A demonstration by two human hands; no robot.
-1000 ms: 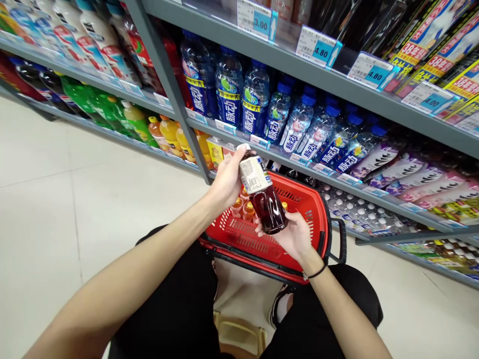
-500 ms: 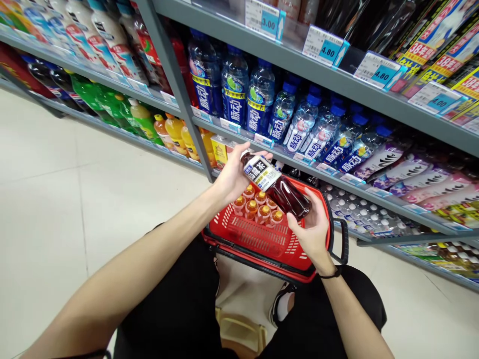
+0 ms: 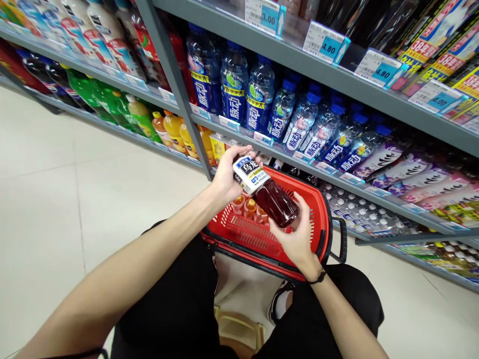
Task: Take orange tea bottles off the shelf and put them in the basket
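Observation:
A dark-brown bottle of oolong tea (image 3: 276,202) with a white, black and blue label lies tilted between my two hands. My left hand (image 3: 227,174) is closed around its neck end, the cap hidden in the fingers. At the bottle's base, my right hand (image 3: 297,232) grips with thumb and fingers on either side. Directly below is a red shopping basket (image 3: 318,199) with a black rim. Inside it, several small bottles with orange caps (image 3: 250,207) stand together, partly covered by the tea bottle.
Shelves with blue-capped drink bottles (image 3: 262,94) stand ahead, price tags (image 3: 325,44) along their edges. Farther left are green soda bottles (image 3: 86,92) and orange juice bottles (image 3: 174,129). The basket's black handle (image 3: 342,242) sticks out right. A beige stool (image 3: 239,329) is under me.
The tea bottle has moved slightly left and toward me, and turned so that its large label characters show. Both hands have stayed on it, the right hand shifting left.

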